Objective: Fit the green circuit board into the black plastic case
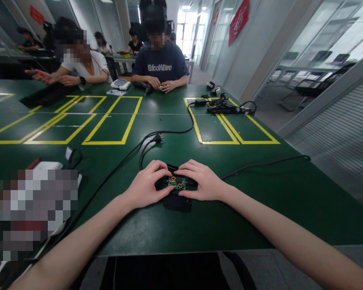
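Between my two hands lies a small green circuit board (178, 185) with copper-coloured coils, black cables running from it on both sides. My left hand (147, 183) grips its left end with thumb and fingers. From the other side, my right hand (202, 180) closes on its right end. Just below the board, on the green table (224, 229), rests a flat black plastic piece (178, 203). A black power plug (157, 138) on a cord lies beyond my left hand. Part of the board is covered by my fingertips.
A long black cable (121, 163) crosses the table on the left, and another cable (266, 163) runs right. Yellow tape rectangles (104, 143) mark the far half. Black devices with cords (224, 106) lie far right. A blurred-out object (36, 205) sits left. Two people sit opposite.
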A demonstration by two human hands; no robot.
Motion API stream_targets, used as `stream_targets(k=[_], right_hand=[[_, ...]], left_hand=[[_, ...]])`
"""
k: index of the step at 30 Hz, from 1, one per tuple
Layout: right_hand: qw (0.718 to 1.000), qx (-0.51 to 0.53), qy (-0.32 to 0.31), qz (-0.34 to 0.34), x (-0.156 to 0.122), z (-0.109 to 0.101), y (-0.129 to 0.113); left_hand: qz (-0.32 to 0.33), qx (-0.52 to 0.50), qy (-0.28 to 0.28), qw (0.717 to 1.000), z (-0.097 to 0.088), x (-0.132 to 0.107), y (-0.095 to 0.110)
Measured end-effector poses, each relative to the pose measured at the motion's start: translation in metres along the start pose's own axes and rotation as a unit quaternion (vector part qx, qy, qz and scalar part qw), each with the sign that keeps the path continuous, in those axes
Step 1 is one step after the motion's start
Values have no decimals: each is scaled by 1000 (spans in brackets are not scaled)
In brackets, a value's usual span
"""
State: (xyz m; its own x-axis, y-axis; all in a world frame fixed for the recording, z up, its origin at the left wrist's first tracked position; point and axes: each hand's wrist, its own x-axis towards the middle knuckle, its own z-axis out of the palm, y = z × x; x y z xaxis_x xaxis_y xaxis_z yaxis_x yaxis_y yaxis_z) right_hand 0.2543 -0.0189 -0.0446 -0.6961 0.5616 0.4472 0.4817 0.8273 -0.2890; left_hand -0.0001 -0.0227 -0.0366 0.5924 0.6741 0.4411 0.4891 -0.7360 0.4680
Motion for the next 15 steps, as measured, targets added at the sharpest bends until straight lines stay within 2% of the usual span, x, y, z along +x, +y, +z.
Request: stream_targets(k=[7,15], right_hand=[[999,-16,-14,39,-5,-1,7],[999,19,20,21,-4,6,-2]], left_hand=[[-32,-2,-50,998,-1,0,-3],[-84,2,-48,995,3,2,-2]])
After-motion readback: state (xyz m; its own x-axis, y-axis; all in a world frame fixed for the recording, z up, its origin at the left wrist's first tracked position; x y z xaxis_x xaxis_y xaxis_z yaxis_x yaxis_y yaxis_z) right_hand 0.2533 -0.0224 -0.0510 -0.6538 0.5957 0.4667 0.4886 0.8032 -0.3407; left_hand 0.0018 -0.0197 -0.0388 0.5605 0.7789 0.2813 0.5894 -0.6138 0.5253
